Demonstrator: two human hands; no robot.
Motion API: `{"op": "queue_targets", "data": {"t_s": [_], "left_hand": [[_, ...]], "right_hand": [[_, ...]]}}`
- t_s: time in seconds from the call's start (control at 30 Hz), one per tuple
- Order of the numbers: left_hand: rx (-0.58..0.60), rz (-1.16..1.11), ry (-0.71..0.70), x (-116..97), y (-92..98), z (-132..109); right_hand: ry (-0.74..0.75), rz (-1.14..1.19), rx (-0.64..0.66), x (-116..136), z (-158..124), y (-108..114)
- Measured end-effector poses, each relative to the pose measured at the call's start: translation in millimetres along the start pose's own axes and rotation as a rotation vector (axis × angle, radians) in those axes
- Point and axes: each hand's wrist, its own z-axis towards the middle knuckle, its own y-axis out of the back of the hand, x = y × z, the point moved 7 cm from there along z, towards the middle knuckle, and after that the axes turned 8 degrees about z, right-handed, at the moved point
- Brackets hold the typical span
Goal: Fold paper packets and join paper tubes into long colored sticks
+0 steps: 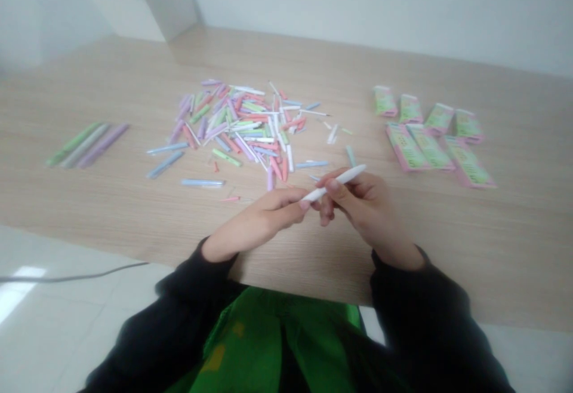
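A white pen (333, 183) is held between both hands above the front part of the table, tilted up to the right. My left hand (264, 217) pinches its lower left end between thumb and fingers. My right hand (360, 202) grips it nearer the upper right end, thumb on top and fingers curled behind. Just beyond the hands lies a loose pile of pen parts (242, 124) in purple, green, white, blue and pink.
Three assembled-looking pens (87, 145) lie side by side at the left. Several green and pink packets (441, 151) sit in two rows at the right. A white box (152, 14) stands at the back left of the wooden table (514, 232). A cable (89, 276) crosses the floor.
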Motion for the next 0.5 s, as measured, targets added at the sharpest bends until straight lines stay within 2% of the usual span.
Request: {"op": "queue_targets", "data": {"t_s": [0.1,0.27,0.33,0.43,0.5], "left_hand": [[-0.056,0.024,0.057,5,4.0,-1],[-0.096,0.079,-0.011,3,9.2,1],[-0.192,0.078,-0.016,3,15.1,1],[-0.398,0.114,-0.075,-3,22.4,-1],[-0.471,0.124,-0.088,-6,20.8,-1]], "right_hand": [[-0.015,0.051,-0.01,0,-2,1],[-0.027,0.083,0.026,3,-2,-2],[-0.018,0.058,0.012,3,-2,-1],[0.009,0.059,-0.047,0,0,0],[0.025,0.085,-0.083,-2,1,1]]}}
